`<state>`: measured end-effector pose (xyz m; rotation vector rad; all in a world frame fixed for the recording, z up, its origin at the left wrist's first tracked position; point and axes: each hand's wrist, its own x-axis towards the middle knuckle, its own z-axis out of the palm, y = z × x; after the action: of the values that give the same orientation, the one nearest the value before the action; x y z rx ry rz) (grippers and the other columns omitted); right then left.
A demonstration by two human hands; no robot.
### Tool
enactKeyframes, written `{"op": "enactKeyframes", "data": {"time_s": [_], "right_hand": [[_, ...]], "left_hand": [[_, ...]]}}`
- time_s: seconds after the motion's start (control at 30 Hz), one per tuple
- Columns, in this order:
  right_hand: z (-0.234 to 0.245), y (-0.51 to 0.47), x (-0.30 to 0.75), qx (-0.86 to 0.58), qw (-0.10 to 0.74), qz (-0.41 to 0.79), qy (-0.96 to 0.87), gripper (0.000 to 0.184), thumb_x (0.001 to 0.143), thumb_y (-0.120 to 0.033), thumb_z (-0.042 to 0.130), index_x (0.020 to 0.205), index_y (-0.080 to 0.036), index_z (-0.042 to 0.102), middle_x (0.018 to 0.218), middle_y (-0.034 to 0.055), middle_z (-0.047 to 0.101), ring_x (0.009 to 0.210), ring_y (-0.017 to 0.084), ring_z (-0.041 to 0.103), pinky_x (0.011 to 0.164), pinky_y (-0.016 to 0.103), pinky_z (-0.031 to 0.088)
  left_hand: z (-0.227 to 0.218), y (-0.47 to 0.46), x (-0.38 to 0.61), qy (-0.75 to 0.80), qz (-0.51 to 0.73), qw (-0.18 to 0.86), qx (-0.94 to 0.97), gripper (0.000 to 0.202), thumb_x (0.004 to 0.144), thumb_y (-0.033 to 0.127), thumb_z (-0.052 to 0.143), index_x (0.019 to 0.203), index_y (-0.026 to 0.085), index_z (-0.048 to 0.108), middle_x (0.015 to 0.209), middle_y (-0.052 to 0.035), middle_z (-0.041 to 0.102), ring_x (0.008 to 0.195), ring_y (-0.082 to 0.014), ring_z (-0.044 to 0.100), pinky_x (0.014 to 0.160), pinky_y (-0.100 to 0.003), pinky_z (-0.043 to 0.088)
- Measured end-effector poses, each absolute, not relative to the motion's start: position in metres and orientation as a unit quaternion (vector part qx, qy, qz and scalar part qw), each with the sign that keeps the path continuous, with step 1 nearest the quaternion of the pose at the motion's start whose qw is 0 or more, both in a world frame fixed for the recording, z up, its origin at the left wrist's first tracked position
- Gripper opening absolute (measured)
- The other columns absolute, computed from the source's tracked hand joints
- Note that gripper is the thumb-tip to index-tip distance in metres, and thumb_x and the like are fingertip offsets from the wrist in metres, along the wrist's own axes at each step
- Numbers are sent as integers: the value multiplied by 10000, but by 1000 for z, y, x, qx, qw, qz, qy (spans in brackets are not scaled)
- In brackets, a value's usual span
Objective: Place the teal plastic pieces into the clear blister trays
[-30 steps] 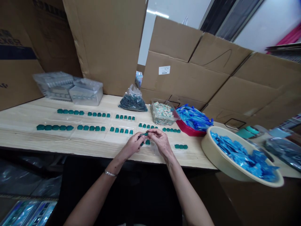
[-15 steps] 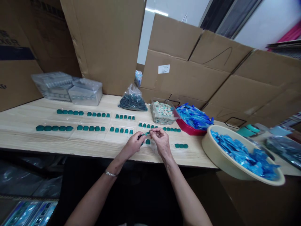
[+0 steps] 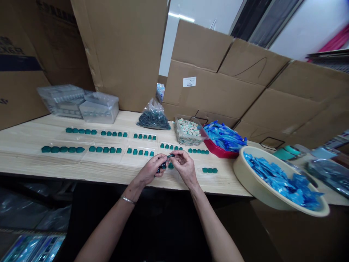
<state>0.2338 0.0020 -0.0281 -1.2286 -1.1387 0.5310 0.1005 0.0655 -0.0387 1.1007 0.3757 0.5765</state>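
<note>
My left hand (image 3: 151,169) is closed around several small dark green pieces (image 3: 161,167). Its thumb and forefinger meet my right hand (image 3: 185,168) at a small green piece (image 3: 170,156), which both hands pinch; its exact kind is too small to make out. Below the fingertips, a green block (image 3: 171,166) shows on the table, partly hidden by my hands. Just beyond them lies a short row of green blocks (image 3: 171,147). To the right of my right hand is another row of green blocks (image 3: 209,170).
More rows of green blocks in clear trays (image 3: 105,149) spread leftward over the wooden table (image 3: 109,170). Behind stand a bag of dark pieces (image 3: 153,118), a clear box of pale chips (image 3: 188,131) and a red basin (image 3: 222,151). A cream basin (image 3: 253,182) of blue packets overhangs the right front edge.
My hands have drawn slightly closer together around the small green piece. The left hand has turned, so more of the dark pieces in it show.
</note>
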Motion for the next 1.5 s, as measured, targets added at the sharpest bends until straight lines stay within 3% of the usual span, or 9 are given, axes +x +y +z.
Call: {"op": "enactKeyframes", "data": {"time_s": [0.13,0.27,0.37,0.5,0.87,1.03,1.17,1.23,1.5], "right_hand": [[-26,1,237,-533,612,269,-519,226,706,-275,679,917,-204,639,961,46,631,775,139,596,711,267,499],[-31,2,232,-548,617,191,-532,114,717,-260,674,814,-204,652,882,34,622,792,148,586,704,268,485],[-37,1,223,-556,647,158,-497,86,734,-260,654,795,-202,642,853,30,625,815,155,590,728,277,479],[-42,-2,213,-548,692,207,-423,141,720,-283,663,825,-192,633,817,18,640,678,125,587,640,264,484],[-29,-13,203,-538,722,201,-386,136,733,-264,656,836,-187,612,795,19,629,601,108,559,591,261,468],[-4,-38,220,-505,773,117,-366,102,747,-210,651,842,-206,615,826,3,619,594,84,542,614,249,455],[-2,-36,228,-509,728,237,-393,157,712,-218,692,861,-195,650,732,-4,614,634,101,561,638,249,462],[-6,-31,229,-513,708,275,-399,214,701,-233,702,906,-192,656,733,-2,620,651,107,570,652,253,471],[-18,-24,232,-524,680,321,-401,277,670,-293,725,908,-185,632,740,4,656,604,129,631,624,272,523]], "left_hand": [[-43,66,104,210,292,724,588,205,852,389,416,817,189,438,724,19,455,463,-47,355,362,-153,192],[-51,62,114,309,394,402,767,123,852,250,399,768,184,461,673,-2,477,611,-124,484,537,-237,393],[-55,60,118,331,422,209,818,127,850,175,380,766,180,475,708,-31,526,705,-164,532,653,-280,420],[-57,64,116,324,441,143,825,125,839,143,381,780,179,485,719,-36,547,710,-167,542,649,-268,415],[-46,80,99,349,472,321,743,71,776,171,458,746,209,509,717,-36,501,752,-188,482,738,-281,373],[-31,105,64,399,489,389,671,117,807,277,464,748,192,517,649,4,461,591,-124,424,545,-211,354],[-24,81,74,271,382,616,634,246,813,420,471,848,187,541,634,36,432,420,-51,312,372,-167,250],[-23,67,86,243,356,668,606,290,804,448,484,890,177,544,659,35,435,393,-30,284,337,-156,217],[-25,51,101,230,357,649,631,262,818,414,483,923,187,560,651,33,459,399,-32,306,349,-160,245]]}}
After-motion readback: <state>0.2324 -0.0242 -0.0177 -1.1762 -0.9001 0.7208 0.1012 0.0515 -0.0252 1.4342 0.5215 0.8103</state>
